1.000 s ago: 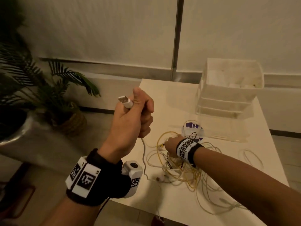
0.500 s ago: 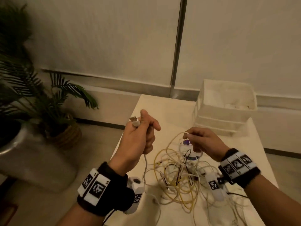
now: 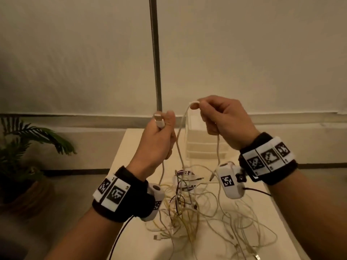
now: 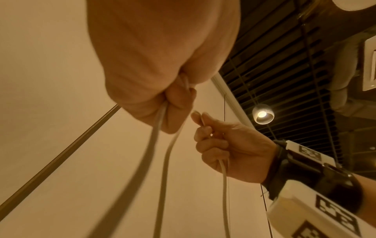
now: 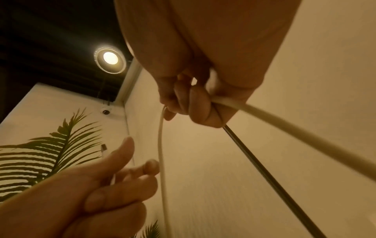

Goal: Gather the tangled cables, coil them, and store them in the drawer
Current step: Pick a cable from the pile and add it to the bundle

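Both hands are raised above the table (image 3: 131, 239), sharing one white cable (image 3: 180, 147). My left hand (image 3: 159, 139) grips its USB plug (image 3: 158, 120), which sticks up beside the thumb. My right hand (image 3: 221, 119) pinches a bend of the same cable at its fingertips; the cable runs on through the curled fingers and hangs down. In the left wrist view the cable (image 4: 162, 154) drops from the left fist, with my right hand (image 4: 223, 145) beside it. A tangle of white and yellow cables (image 3: 189, 209) lies on the table below. The clear drawer unit (image 3: 204, 147) stands behind the hands.
A small purple-and-white item (image 3: 183, 173) sits among the cables. A potted palm (image 3: 24, 147) stands on the floor at the left. A dark vertical strip (image 3: 155, 53) runs down the wall behind. The table's left edge lies under my left wrist.
My right hand has risen from the pile with a loop of white cable. Both hands are higher and closer together. The head view has tilted up.
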Available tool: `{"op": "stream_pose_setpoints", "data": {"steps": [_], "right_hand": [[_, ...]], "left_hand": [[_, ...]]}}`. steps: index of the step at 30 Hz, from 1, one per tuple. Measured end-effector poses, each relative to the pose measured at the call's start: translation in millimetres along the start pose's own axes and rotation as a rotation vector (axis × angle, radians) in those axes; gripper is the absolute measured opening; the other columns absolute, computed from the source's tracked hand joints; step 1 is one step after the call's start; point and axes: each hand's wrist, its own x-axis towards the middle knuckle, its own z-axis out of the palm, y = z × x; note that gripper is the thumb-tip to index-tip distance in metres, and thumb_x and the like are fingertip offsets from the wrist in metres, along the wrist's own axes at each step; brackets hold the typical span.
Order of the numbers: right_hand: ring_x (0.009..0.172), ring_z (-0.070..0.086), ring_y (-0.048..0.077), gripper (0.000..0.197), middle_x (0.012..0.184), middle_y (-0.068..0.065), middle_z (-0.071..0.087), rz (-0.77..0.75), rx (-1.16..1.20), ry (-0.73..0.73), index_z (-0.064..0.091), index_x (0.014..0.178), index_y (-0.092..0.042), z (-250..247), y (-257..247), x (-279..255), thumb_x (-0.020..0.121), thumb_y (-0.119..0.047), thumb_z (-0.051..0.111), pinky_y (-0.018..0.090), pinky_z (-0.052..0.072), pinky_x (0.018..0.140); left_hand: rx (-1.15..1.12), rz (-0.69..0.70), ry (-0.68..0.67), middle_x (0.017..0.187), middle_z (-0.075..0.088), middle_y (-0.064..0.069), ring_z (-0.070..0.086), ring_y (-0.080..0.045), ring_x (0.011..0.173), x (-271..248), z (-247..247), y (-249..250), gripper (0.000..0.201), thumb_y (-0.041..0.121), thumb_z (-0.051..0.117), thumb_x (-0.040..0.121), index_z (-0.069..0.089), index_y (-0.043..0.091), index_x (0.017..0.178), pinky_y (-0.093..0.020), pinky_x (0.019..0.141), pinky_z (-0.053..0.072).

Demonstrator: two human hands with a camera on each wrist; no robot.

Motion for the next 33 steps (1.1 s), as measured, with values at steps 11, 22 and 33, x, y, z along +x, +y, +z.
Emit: {"op": "stream_pose_setpoints", "data": {"steps": [11, 22, 33], "right_hand": [[0.054, 0.054, 0.019, 0.016, 0.066, 0.005, 0.065, 0.057, -0.261, -0.236, 0.066, 0.106, -0.01, -20, 3, -9, 0.09, -0.012, 0.062, 0.03, 0.049, 0.051], [0.057, 0.066, 0.037, 0.048, 0.101, 0.029, 0.064, 0.296, 0.39, -0.319, 0.057, 0.118, -0.031, -62, 44, -90, 0.077, -0.017, 0.078, 0.045, 0.057, 0.056], [0.119, 0.058, 0.041, 0.053, 0.135, 0.024, 0.055, 0.167, 0.478, -0.33, 0.061, 0.124, -0.006, -47, 7, -66, 0.073, -0.012, 0.076, 0.051, 0.056, 0.085]], "left_hand": [[0.583, 0.242, -0.032, 0.047, 0.047, 0.015, 0.036, -0.005, 0.047, 8, 1, -4, 0.05, 0.047, 0.039, 0.101, 0.055, 0.014, 0.068, -0.03, 0.053, 0.028], [0.554, 0.07, 0.193, 0.049, 0.041, 0.01, 0.038, -0.017, 0.052, 15, -31, -15, 0.045, 0.038, 0.041, 0.104, 0.055, 0.014, 0.068, -0.033, 0.056, 0.03], [0.37, 0.289, 0.029, 0.072, 0.059, 0.002, 0.047, -0.009, 0.056, 6, -9, 0, 0.039, 0.046, 0.032, 0.104, 0.044, 0.037, 0.14, -0.027, 0.054, 0.041]]}}
